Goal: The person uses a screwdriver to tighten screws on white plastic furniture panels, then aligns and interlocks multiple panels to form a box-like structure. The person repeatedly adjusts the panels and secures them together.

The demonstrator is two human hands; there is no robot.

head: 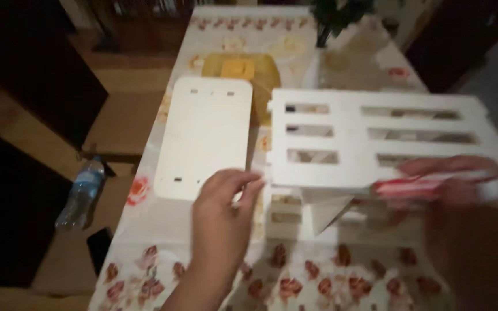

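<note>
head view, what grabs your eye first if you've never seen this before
The big white slotted panel across the middle and right of the table, steadied at its near left corner by the left hand. At the lower right, the blurred right hand grips a red-and-white tube against the panel's near edge. To the left lies a plain white rounded board on the flowered tablecloth.
</note>
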